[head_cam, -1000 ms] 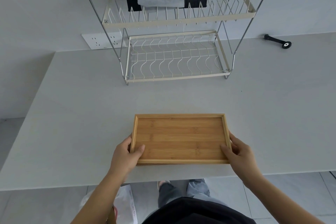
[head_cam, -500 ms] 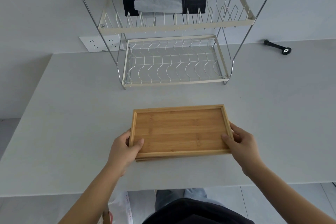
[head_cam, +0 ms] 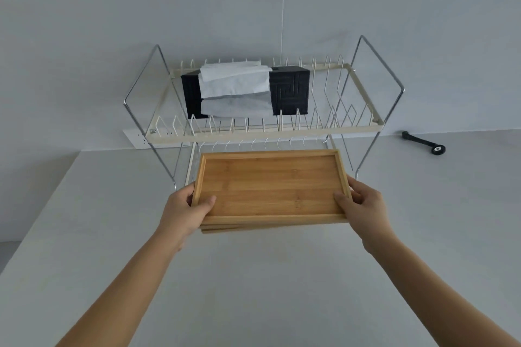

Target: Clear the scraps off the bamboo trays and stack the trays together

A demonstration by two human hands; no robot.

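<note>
A stack of bamboo trays (head_cam: 270, 186) is held above the grey counter, level, in front of the lower shelf of the dish rack. The top tray's inside is bare, with no scraps on it. A second tray's edge shows below its front rim. My left hand (head_cam: 183, 210) grips the stack's left end, thumb on top of the rim. My right hand (head_cam: 363, 205) grips the right end the same way. Both arms are stretched forward.
A two-tier wire dish rack (head_cam: 262, 132) stands at the back against the wall, with a black tissue box (head_cam: 290, 90) and white tissue on its upper shelf. A black handle-like tool (head_cam: 425, 142) lies at the back right. A wall socket (head_cam: 138, 138) sits behind the rack's left side.
Both hands have lifted the tray stack off the counter's front and carried it forward toward the rack's lower shelf. My view has tilted up.
</note>
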